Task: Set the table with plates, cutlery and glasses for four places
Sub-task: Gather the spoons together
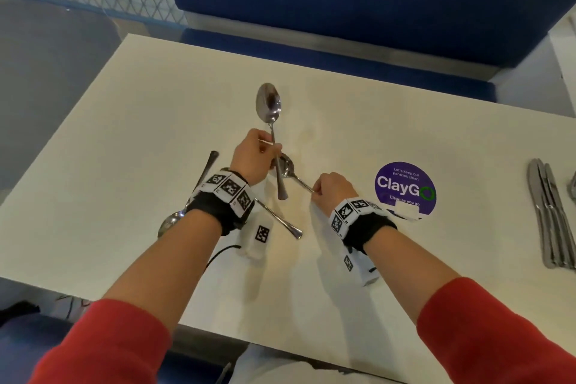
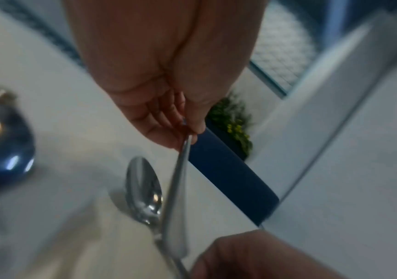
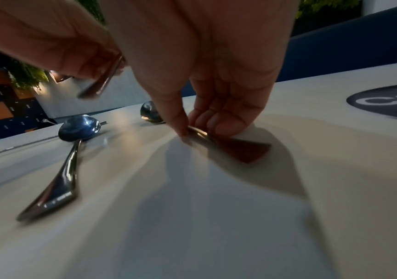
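Note:
My left hand (image 1: 270, 148) grips a steel spoon (image 1: 269, 103) by mid-handle and holds it above the white table (image 1: 358, 109), bowl pointing away, handle end (image 2: 176, 203) hanging free. My right hand (image 1: 315, 191) pinches the handle of a second spoon (image 1: 287, 167) that lies on the table. In the right wrist view its thumb and fingertips (image 3: 221, 125) clamp that handle (image 3: 245, 151) against the tabletop. Two more spoons lie under my left wrist, one with its bowl (image 1: 170, 223) near me and one with its handle end (image 1: 294, 232) pointing right.
Several table knives (image 1: 550, 215) lie side by side at the right edge. A round purple ClayGo sticker (image 1: 405, 185) is stuck right of my right hand. A blue bench (image 1: 343, 50) runs along the far side of the table.

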Available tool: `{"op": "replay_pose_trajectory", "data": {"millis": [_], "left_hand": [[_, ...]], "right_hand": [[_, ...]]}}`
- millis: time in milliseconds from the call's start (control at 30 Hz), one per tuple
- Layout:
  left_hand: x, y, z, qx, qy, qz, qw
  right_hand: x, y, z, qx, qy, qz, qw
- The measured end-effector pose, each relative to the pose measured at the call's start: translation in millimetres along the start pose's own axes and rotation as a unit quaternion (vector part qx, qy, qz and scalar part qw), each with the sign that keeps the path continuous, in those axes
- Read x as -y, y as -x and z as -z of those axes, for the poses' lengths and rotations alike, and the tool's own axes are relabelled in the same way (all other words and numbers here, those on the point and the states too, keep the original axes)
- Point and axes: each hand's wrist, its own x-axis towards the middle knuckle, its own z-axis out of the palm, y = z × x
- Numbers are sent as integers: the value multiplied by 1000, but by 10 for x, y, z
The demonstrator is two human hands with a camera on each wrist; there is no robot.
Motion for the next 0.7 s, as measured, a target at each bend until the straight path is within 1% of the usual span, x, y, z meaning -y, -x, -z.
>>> {"op": "replay_pose_trajectory", "data": {"millis": [67, 100, 167, 233, 300, 333, 400, 467, 533, 600, 700], "left_hand": [[98, 76, -48, 5, 110, 59, 992], [128, 99, -65, 5, 141, 78, 987], [159, 125, -92, 6, 169, 96, 981], [162, 139, -115, 8, 179, 98, 979], [143, 155, -148, 15, 176, 100, 979], [132, 163, -170, 21, 176, 103, 979], [109, 188, -233, 35, 182, 109, 977], [66, 222, -310, 55, 189, 110, 974], [10, 272, -375, 80, 208, 108, 969], [-20, 320, -408, 96, 232, 112, 961], [-1, 357, -422, 102, 235, 116, 960]], "right_hand": [[4, 11, 26, 15, 21, -10, 1000], [-3, 21, 42, 22, 27, -13, 999], [-40, 41, 63, 25, 28, -19, 999], [-107, 55, 85, 4, -4, -35, 999], [-170, 62, 130, -35, -105, -55, 992], [-178, 68, 164, -49, -178, -52, 981], [-124, 94, 250, -57, -306, -18, 950], [-20, 136, 316, -50, -368, 22, 928], [58, 165, 331, -48, -381, 46, 922], [77, 187, 324, -53, -368, 51, 927], [52, 215, 334, -52, -345, 45, 936]]}}
